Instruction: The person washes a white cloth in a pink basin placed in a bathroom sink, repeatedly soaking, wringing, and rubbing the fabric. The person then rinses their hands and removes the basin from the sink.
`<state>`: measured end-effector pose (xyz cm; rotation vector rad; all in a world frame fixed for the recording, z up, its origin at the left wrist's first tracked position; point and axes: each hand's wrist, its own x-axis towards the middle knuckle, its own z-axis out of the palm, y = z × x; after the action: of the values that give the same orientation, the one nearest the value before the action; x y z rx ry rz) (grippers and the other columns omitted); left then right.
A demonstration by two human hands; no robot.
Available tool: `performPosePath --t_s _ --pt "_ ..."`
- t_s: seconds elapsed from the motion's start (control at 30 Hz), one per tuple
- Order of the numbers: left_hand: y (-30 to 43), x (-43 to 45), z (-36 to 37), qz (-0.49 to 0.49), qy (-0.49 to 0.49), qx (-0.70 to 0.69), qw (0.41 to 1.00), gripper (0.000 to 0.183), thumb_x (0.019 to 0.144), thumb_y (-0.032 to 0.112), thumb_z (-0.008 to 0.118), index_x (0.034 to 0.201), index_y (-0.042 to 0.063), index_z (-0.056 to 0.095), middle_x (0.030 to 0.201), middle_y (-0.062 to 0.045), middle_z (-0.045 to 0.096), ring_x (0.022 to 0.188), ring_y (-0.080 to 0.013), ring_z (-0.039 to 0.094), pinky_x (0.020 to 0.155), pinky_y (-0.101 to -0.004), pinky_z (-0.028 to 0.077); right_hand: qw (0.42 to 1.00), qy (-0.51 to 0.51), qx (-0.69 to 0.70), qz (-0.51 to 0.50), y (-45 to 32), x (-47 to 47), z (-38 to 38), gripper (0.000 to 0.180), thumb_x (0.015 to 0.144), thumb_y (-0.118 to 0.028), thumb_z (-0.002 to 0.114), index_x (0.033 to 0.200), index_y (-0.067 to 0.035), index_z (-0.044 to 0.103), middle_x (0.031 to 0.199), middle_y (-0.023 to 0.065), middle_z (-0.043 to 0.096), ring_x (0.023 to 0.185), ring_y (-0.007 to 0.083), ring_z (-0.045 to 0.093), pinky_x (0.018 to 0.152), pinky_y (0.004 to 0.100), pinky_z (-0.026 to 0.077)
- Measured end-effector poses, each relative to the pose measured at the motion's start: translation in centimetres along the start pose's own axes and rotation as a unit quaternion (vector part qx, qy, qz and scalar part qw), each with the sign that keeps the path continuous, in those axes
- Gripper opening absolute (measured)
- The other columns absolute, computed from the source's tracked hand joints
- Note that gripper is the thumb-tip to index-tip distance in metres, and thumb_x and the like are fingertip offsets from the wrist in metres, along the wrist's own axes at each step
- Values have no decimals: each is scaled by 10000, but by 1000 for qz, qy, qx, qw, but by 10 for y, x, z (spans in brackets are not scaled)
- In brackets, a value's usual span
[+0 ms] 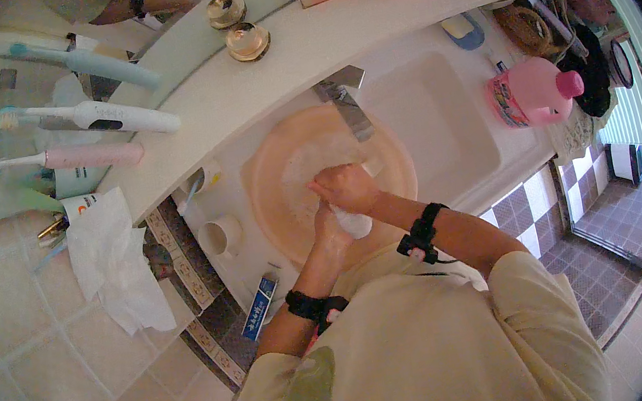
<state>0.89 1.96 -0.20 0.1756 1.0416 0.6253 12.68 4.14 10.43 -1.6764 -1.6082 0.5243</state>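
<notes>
Both of my hands are together over an orange plastic basin [272, 208] that stands in the sink and holds sudsy water. My left hand [331, 224] and my right hand [347, 187] grip a white wet cloth [353, 224], part of which hangs below them towards me. My right hand lies over the top of my left, and its fingers are curled. The fingers of my left hand are partly hidden. Above the basin reaches a metal faucet [350, 110]. A pale piece, perhaps soap or cloth, shows beside my right hand at the basin's inner side.
Left of the basin stand a white mug [221, 237] and a blue toothpaste box [260, 308]. To the right are a pink detergent bottle [529, 93] and a blue soap dish [467, 32]. Electric toothbrushes [125, 118] and a glass jar [248, 41] are on the shelf [299, 57] under the mirror.
</notes>
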Motion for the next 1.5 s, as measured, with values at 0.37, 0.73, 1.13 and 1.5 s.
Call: performPosePath --t_s 0.37,0.73,1.13,1.5 --pt "44 -16 27 -56 -23 -31 998 353 905 312 562 1170 84 520 1030 -30 567 942 -186 569 837 -309 462 995 -77 36 54 58 1 5 277 889 -318 530 838 -66 633 847 86 644 755 205 614 646 329 485" --pt "80 -50 63 174 -64 259 948 309 905 366 576 970 64 572 876 -2 570 848 -125 558 738 -278 454 942 -3 281 183 64 -36 -38 283 939 -291 519 874 -35 622 818 82 612 749 170 545 725 307 438" --pt "38 -19 63 -139 -15 -39 989 328 979 350 362 885 131 586 815 8 615 816 -179 598 732 -341 500 994 -55 -72 54 19 -12 -10 196 862 -292 538 835 -106 596 757 89 618 672 301 621 556 429 504" --pt "20 2 25 -136 -60 -82 985 297 959 327 402 1140 148 553 1055 9 603 958 -182 575 777 -363 498 997 -37 -55 -48 20 -15 1 78 734 -221 593 731 -143 590 707 65 613 610 274 617 478 394 490"
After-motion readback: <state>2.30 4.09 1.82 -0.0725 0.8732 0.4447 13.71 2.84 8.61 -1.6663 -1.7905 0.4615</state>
